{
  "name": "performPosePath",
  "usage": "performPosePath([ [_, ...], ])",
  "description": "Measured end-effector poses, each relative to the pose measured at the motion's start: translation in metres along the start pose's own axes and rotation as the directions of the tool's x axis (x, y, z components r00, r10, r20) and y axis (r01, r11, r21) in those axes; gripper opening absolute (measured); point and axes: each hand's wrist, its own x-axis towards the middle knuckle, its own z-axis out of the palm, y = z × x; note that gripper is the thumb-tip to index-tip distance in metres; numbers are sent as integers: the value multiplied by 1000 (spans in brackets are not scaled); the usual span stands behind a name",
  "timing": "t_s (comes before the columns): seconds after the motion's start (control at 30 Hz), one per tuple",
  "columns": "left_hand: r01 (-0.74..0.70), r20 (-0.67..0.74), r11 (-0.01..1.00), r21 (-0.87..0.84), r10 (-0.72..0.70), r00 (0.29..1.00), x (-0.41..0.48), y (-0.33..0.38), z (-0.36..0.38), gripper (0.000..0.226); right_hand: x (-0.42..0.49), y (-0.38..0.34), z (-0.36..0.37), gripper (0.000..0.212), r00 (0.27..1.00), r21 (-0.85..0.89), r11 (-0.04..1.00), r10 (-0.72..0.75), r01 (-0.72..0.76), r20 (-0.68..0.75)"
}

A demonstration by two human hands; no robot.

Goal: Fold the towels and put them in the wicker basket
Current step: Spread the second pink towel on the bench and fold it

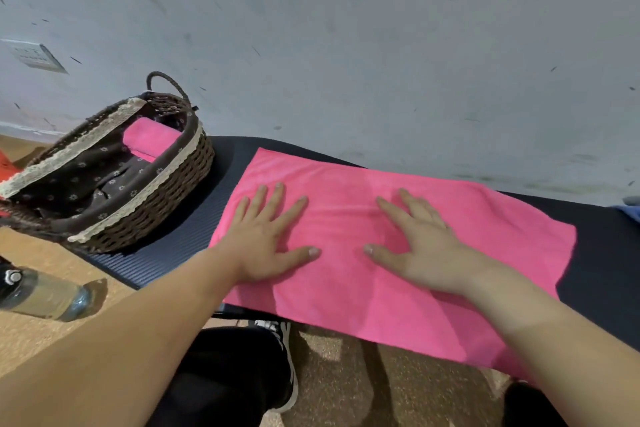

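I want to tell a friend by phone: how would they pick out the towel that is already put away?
Find the dark mat along the wall; at its left end sits a brown wicker basket with a lace-trimmed lining. At the basket's far end lies the folded towel, pink. The other pink towel lies spread flat on the mat; this one is a small bundle.

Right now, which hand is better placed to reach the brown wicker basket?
Probably left: the left hand lies flat on the pink cloth towel nearest the brown wicker basket; the right hand rests farther away.
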Motion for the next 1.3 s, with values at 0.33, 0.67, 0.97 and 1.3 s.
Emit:
performPosePath([
  [0.33, -336, -73, 942, 17, 336, 939, 14, 110, -18, 90, -63, 108, -61, 35, 858, 240, 939, 327, -248, -396],
  [0.67, -538, -170, 835, -116, 517, 839, 97, 304, -52, 35, -79, 168, -54, 37, 852, 409, 791, 520, -455, -58],
  [0.97, -506, 131, 862, -33, 505, 853, 152, 362, -44, 21, -91, 172, -50, 34, 900, 502, 762, 429, -408, 80],
  [1.3, -487, -306, 779, -395, 388, 869, 139, 356, -92, 10, -114, 173, -44, 35, 928, 840, 473, 362, -265, 89],
])
